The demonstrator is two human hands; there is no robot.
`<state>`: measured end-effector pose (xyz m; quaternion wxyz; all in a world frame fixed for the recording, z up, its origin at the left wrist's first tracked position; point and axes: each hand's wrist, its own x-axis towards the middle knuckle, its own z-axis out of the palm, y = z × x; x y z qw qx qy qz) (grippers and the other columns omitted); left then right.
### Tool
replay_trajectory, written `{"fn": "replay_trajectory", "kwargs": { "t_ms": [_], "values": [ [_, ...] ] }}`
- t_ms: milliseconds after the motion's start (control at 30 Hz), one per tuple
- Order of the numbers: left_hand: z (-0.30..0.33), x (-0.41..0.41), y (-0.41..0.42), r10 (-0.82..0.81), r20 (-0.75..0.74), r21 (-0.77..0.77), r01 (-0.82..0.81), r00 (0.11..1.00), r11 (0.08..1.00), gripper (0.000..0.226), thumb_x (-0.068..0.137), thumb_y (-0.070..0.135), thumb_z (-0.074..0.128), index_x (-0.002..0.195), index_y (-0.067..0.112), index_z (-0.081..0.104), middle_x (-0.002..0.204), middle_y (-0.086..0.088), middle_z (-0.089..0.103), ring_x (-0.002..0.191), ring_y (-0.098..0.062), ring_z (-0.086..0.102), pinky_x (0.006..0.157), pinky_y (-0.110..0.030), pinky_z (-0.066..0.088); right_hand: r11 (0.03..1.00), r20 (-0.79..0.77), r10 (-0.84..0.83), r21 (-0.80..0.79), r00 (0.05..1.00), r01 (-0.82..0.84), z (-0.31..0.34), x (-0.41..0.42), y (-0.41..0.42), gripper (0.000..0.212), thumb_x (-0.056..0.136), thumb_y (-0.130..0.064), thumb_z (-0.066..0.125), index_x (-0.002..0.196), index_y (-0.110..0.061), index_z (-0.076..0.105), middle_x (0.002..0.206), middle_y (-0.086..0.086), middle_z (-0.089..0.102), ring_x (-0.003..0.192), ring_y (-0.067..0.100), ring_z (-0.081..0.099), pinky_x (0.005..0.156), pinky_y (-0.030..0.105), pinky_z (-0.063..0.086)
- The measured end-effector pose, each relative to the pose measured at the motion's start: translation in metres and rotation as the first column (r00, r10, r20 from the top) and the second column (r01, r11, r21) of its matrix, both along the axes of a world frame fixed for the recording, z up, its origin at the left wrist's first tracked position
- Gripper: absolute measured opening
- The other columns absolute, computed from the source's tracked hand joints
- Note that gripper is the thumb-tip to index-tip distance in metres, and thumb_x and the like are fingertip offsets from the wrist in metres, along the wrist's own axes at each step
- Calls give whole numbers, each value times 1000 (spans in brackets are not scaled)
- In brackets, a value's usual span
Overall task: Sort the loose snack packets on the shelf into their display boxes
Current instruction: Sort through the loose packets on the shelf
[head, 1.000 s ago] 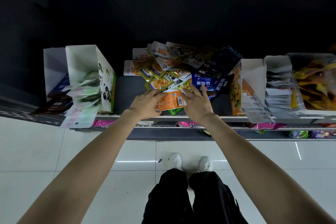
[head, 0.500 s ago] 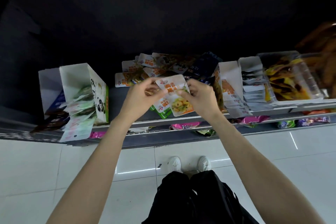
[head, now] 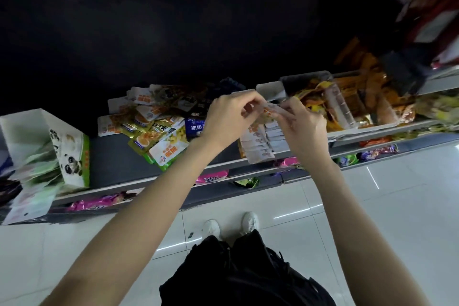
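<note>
A heap of loose snack packets lies on the dark shelf, orange-white, gold and blue ones mixed. My left hand and my right hand both pinch a small orange-white packet between them, held just above the white display box at the shelf's right. That box holds a row of like packets standing on edge. A panda-printed display box with pale green packets stands at the left.
A clear tub of orange and yellow snacks sits right of the white box. Pink and green packets lie on the lower shelf rail. White tiled floor and my shoes are below. Blurred red goods hang top right.
Both hands lifted a packet off the heap and carried it right, over the white display box. The view has swung to the right.
</note>
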<state>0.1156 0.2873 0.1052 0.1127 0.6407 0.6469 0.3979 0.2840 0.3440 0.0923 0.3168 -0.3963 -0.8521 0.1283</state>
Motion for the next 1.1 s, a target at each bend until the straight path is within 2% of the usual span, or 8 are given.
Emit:
{"fn": "replay_trajectory", "kwargs": {
  "t_ms": [167,300,467,600,800,933,1033,1100],
  "values": [
    [-45,11,19,175,220,-136,-148,960,980,18,85,6,64,95,18,72,91,11,70,81,-1,65,75,-23,55,999,35,17,-29,999,-16,-44,-11,20,14,81,-3,69,81,-3,55,55,5,55,41,22,52,37,17,29],
    [-75,7,16,211,254,-249,-147,944,957,19,85,3,63,100,13,70,95,6,70,88,-5,66,82,-24,54,992,277,61,87,959,-88,-61,-19,26,25,65,-5,79,81,-7,60,58,4,59,42,23,55,36,21,31],
    [-110,1,2,199,-77,-325,-213,977,921,17,86,14,64,102,16,72,110,3,69,104,-17,60,87,-32,50,952,521,136,166,842,-256,-73,-30,35,16,57,-8,80,70,-15,75,79,6,70,80,30,62,66,34,49],
    [-116,5,-8,42,-299,-407,-167,953,898,31,94,27,53,120,15,64,139,1,50,131,-21,36,107,-40,34,921,519,212,176,828,-347,-79,-24,35,20,63,-6,78,81,-13,75,84,5,70,84,31,61,70,38,48],
    [-117,-10,-45,240,-263,-180,-292,935,939,31,87,15,59,118,16,64,120,-1,62,114,-20,53,94,-35,45,957,558,234,13,797,-290,-79,-32,22,13,68,-17,80,80,-14,75,95,6,70,95,32,57,80,42,47],
    [-126,-52,-90,594,-5,-250,-577,804,778,21,89,14,59,108,18,68,102,2,70,92,-11,63,74,-27,51,926,297,372,-58,879,-373,-75,-56,-7,8,79,-13,71,87,-13,72,86,3,70,86,27,62,76,36,50],
    [-138,-91,-113,800,56,-381,-728,598,570,18,91,19,57,107,16,66,95,-2,72,87,-19,67,68,-23,44,896,358,441,-126,823,-426,-91,-90,-24,16,85,-13,62,99,-12,70,97,6,70,96,27,61,85,38,48],
    [-147,-114,-120,790,-17,-441,-713,613,544,24,90,24,59,111,14,64,102,-6,70,95,-25,65,72,-25,44,884,448,467,-240,762,-400,-105,-113,-31,32,90,-16,55,121,-13,61,124,7,60,118,26,50,100,40,38]
  ]
}}
